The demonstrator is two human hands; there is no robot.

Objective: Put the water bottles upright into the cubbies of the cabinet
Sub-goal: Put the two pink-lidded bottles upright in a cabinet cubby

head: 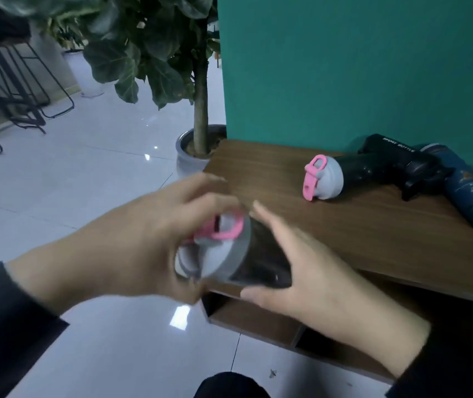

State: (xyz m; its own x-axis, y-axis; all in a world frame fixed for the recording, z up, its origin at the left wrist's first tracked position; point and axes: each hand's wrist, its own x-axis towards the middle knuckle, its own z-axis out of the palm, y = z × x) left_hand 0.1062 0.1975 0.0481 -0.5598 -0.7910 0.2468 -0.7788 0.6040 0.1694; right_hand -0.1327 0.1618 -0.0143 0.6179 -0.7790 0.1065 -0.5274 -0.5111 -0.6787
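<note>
A dark bottle (261,254) with a grey lid and pink loop is tilted in the air at the cabinet's left front corner. My left hand (149,239) grips its lid end. My right hand (307,271) cups the dark body from the right. On the wooden cabinet top (344,231) lie three more bottles on their sides: one dark with a grey lid and pink strap (352,173), a black one marked "SPORT BOTTLE" (398,156), and a dark blue one (470,193). Below the top, open cubbies (246,314) show, partly hidden by my hands.
A teal wall (358,67) stands behind the cabinet. A potted tree in a grey pot (192,150) sits at the cabinet's far left corner. Black stools (20,90) stand at the far left on the glossy tiled floor (86,182).
</note>
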